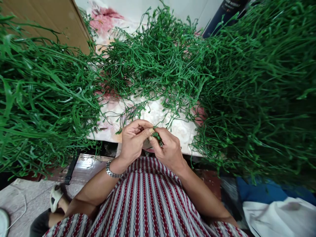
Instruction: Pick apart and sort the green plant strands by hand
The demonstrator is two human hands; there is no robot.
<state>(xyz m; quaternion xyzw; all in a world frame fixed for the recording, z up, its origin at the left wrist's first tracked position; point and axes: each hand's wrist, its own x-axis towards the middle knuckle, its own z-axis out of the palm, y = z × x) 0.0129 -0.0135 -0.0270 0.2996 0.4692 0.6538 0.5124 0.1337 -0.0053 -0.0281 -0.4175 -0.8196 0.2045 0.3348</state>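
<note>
Close to my body, at the table's front edge, my two hands meet fingertip to fingertip. My left hand (132, 141), with a metal watch on its wrist, pinches a thin green stem (157, 135) between thumb and forefinger. My right hand (169, 148) is closed on the same stem from the other side, and its fingers partly hide it. The stem looks like a piece of artificial greenery, with small branching tips. Just beyond the hands, a few loose stems (134, 110) lie on the floral tablecloth (154, 110).
Tangled green stems form a middle pile (160, 62), a left heap (41, 105) and a large right heap (256, 95). A cardboard sheet (49, 19) stands back left, a dark cylinder (224, 16) back right. White cloth (281, 215) lies low right. Another person's shoe (56, 197) shows lower left.
</note>
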